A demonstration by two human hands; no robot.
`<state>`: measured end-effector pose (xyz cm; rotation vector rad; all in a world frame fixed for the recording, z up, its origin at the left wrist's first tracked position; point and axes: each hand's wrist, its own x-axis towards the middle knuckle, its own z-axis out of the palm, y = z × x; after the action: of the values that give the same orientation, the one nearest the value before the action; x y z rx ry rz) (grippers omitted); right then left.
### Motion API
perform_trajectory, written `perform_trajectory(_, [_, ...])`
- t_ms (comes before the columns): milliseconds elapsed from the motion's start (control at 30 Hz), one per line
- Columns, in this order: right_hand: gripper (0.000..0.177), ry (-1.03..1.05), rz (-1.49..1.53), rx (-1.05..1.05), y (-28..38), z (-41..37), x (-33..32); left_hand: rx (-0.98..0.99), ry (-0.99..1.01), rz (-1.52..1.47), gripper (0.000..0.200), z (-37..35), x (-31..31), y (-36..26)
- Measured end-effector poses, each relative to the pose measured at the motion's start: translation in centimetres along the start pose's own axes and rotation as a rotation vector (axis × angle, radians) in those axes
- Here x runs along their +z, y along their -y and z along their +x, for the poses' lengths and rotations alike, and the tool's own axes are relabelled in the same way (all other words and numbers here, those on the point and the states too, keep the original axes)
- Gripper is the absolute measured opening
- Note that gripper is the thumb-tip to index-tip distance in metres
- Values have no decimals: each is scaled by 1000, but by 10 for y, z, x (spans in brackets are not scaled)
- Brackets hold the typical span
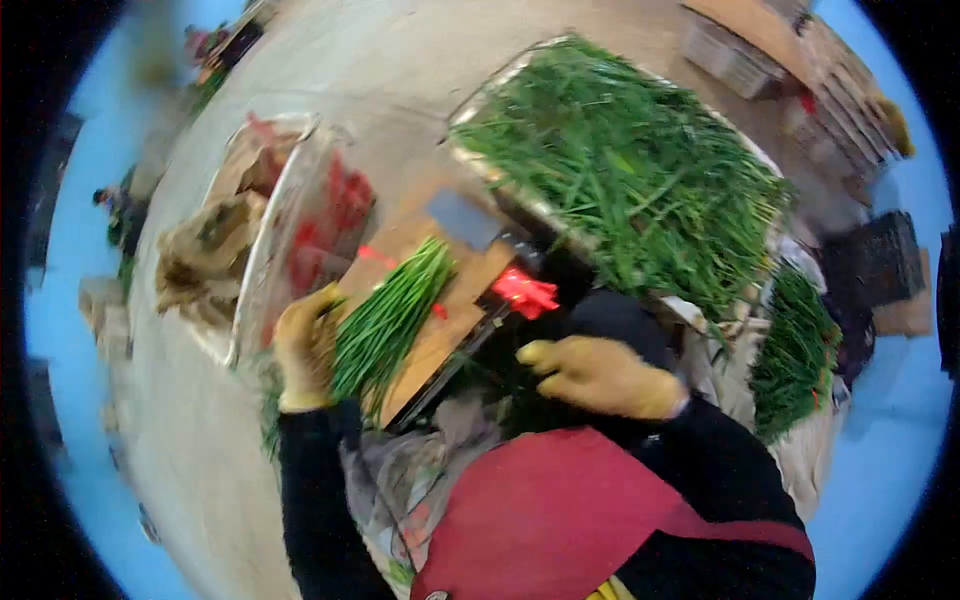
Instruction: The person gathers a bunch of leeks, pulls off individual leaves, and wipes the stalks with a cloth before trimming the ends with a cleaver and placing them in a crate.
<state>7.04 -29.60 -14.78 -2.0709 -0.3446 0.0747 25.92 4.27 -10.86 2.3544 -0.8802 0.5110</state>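
A bunch of long green chives (392, 315) lies slantwise on a wooden board (425, 362) in front of me. My left hand (308, 345), in a yellowish glove, is at the left side of the bunch, its fingers bent toward the stalks but not wrapped round them. My right hand (605, 378), gloved alike, hovers right of the board over my dark-clothed leg. Its thumb and forefinger are apart, with nothing visible between them. Shiny red ties (525, 292) sit at the board's right edge, and a flat grey plate (464, 219) is at its far end.
A large crate (470, 158) heaped with loose greens stands ahead to the right. More greens (793, 355) lie at my right side. To the left is a white-rimmed crate (250, 265) with red netting and brown sacking (215, 250). Stacked crates (730, 55) stand far right.
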Motion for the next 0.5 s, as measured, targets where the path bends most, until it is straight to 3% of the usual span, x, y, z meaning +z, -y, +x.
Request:
perform_trajectory(133, [24, -313, 195, 369, -4, -27, -54, 22, 84, 44, 16, 1, 44, 20])
perform_trajectory(267, [19, -529, 427, 536, -45, -55, -60, -125, 101, 33, 16, -4, 109, 45])
perform_trajectory(300, [18, -578, 463, 569, -55, -60, -58, -157, 166, 128, 24, -8, 120, 50])
perform_trajectory(400, [16, -547, -205, 366, -89, -82, -51, -227, 235, 171, 34, -19, 156, 55])
perform_trajectory(433, [16, -587, -115, 469, -94, -89, -48, -252, 266, 69, 44, -24, 161, 56])
perform_trajectory(500, [24, -557, -217, 588, -99, -98, -44, -129, 202, 87, 49, -12, 150, 36])
